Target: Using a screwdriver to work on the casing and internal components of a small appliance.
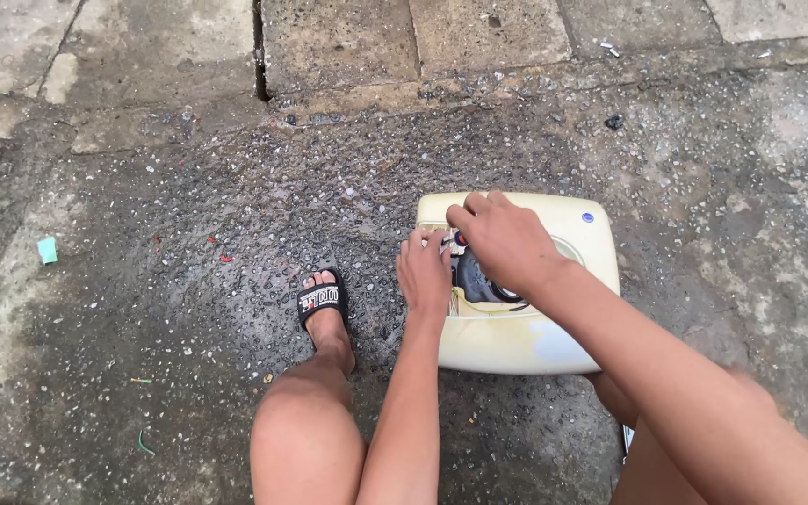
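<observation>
Resting on the wet grey concrete floor [189, 234] just right of the black sandal [322, 299], the cream plastic appliance casing [554, 346] lies with its dark open cavity [474, 279] facing up. The left hand [425, 271] touches the casing's left edge, fingers curled together. The right hand [505, 238] reaches across above the cavity, fingers bent; I cannot tell whether it pinches anything.

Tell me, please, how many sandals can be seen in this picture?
1. The black sandal is on the person's foot, on the wet ground left of the cream box. A second sandal may be hidden under the right arm.
</observation>
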